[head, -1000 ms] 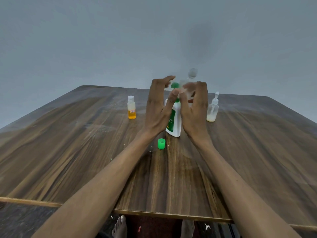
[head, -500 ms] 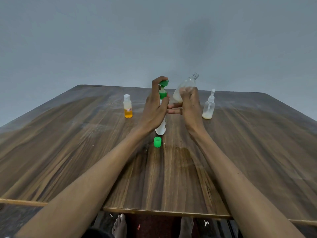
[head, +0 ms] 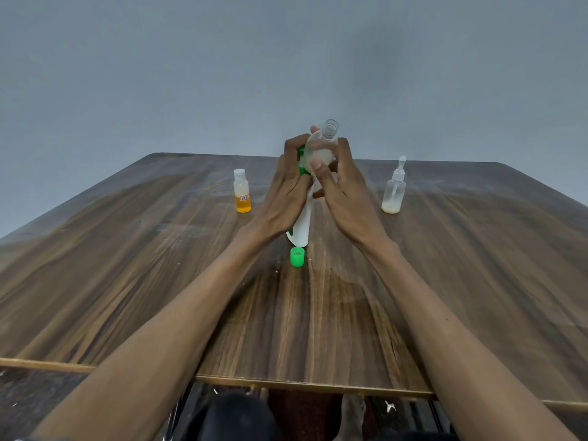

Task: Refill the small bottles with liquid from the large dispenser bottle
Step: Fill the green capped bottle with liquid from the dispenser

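Clear bottle (head: 321, 148) now tilted at dispenser (head: 302, 227), whitish liquid inside

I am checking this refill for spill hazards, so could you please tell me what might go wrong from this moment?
1. The right hand holds the uncapped clear bottle tilted above the table; its whitish liquid could spill.
2. The left hand grips the pump of the dispenser bottle; pressing could tip it.
3. The green cap beside its base could be knocked away.
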